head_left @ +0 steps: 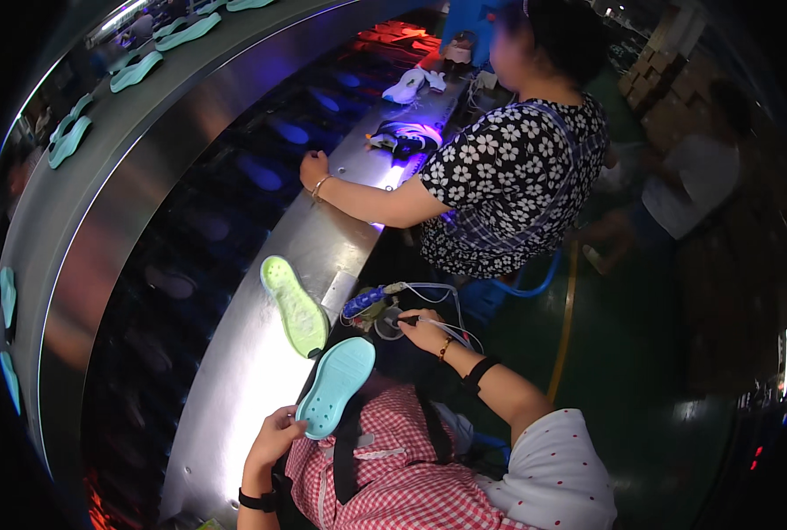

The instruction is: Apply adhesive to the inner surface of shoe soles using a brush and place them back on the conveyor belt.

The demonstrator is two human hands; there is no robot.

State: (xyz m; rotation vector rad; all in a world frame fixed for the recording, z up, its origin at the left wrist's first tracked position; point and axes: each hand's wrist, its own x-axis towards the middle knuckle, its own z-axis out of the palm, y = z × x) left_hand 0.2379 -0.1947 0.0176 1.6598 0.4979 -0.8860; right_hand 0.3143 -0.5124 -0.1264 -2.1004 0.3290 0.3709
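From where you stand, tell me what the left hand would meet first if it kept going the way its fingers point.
The left hand grips the teal sole, fingers aimed up and right. Beyond that sole, the yellow-green sole on the steel counter probably comes first, though depth is unclear.

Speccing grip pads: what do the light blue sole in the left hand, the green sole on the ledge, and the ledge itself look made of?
Light blue sole, held by the left hand: looks like moulded rubber or foam, matte, with moulded tread holes. Green sole: similar moulding but translucent, glowing under the light, probably soft rubber or plastic. Ledge: sheet metal, likely stainless steel, brushed, with bright streaky reflections.
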